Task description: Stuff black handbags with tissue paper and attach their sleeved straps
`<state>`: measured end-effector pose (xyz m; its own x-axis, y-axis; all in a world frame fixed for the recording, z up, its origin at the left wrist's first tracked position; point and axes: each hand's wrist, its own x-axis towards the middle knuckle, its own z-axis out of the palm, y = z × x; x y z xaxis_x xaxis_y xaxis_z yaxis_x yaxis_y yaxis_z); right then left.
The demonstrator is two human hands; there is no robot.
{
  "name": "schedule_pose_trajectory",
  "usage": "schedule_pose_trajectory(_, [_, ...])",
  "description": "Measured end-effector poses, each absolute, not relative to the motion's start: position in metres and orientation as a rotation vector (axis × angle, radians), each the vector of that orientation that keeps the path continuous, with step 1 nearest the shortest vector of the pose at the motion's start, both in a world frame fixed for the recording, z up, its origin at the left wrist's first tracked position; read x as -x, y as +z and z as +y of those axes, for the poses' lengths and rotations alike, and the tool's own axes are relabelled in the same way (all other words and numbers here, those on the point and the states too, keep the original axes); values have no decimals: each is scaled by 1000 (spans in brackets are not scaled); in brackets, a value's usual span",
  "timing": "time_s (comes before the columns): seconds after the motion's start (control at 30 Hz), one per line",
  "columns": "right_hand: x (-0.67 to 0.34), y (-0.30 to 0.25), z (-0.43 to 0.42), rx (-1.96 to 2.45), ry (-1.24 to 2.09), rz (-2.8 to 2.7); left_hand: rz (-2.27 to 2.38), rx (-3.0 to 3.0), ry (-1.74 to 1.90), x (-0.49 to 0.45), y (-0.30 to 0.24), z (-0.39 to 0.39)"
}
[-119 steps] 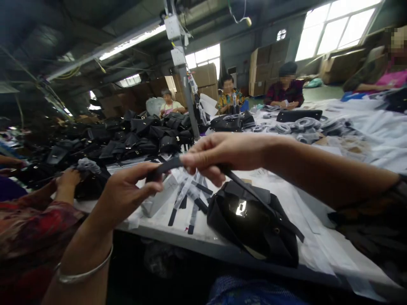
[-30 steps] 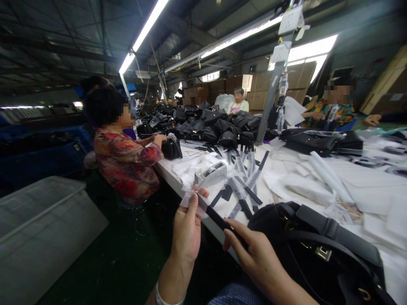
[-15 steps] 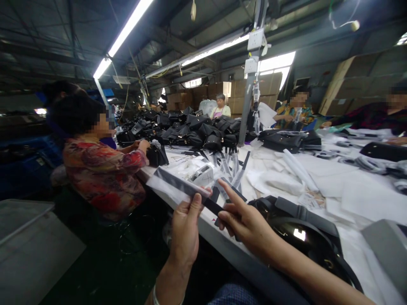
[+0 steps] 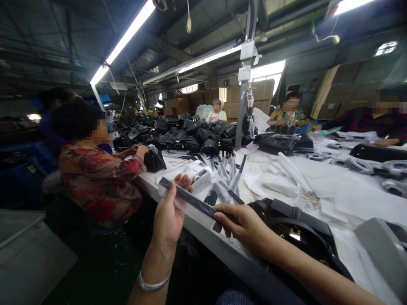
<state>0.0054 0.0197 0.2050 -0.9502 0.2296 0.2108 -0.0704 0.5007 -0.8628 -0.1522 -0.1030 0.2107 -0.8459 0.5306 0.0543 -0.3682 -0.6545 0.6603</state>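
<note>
A dark flat strap [image 4: 199, 204] in clear plastic film stretches between my two hands, over the table's near edge. My left hand [image 4: 168, 218] is closed around its far end, the thumb on top and the other fingers behind. At the near end my right hand [image 4: 240, 222] pinches the strap between thumb and index finger. Beyond the strap lie several film-wrapped dark strips [image 4: 225, 190] and a pale device resembling a tape dispenser [image 4: 202, 180]. Right of my right hand rests a shiny black handbag [image 4: 299, 216].
Black bags [image 4: 193, 133] lie heaped at the back of the white table [image 4: 356, 176]. White sheets and a grey box-like object [image 4: 378, 237] lie at right. A metal post [image 4: 243, 108] rises mid-table. A co-worker in a floral top [image 4: 98, 169] sits at left; others sit across.
My left hand has shifted left along the strap toward its far end. My right index finger, stretched out before, is now bent onto the strap. The loose white film end is less spread.
</note>
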Motion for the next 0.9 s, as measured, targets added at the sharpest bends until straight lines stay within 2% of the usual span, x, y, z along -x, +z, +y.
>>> schedule_pose_trajectory(0.13, [-8, 193, 21, 90, 1263, -2545, 835, -383, 2718, 176, 240, -107])
schedule_pose_trajectory(0.3, [-6, 188, 28, 147, 1370, -2554, 814, -547, 2864, 197, 251, -118])
schedule_pose_trajectory(0.43, [6, 203, 26, 94, 1424, -2438, 760, -484, 2863, 191, 249, -110])
schedule_pose_trajectory(0.57, [21, 216, 23, 25, 1451, -2412, 709, -276, 2705, 162, 248, -92])
schedule_pose_trajectory(0.7, [29, 225, 26, 181, 1261, -2427, 656, -163, 2571, 141, 244, -87])
schedule_pose_trajectory(0.8, [23, 232, 31, 295, 1096, -2440, 550, -294, 2720, 148, 240, -97])
schedule_pose_trajectory(0.9, [16, 235, 30, 271, 1087, -2495, 534, -392, 2889, 161, 237, -107])
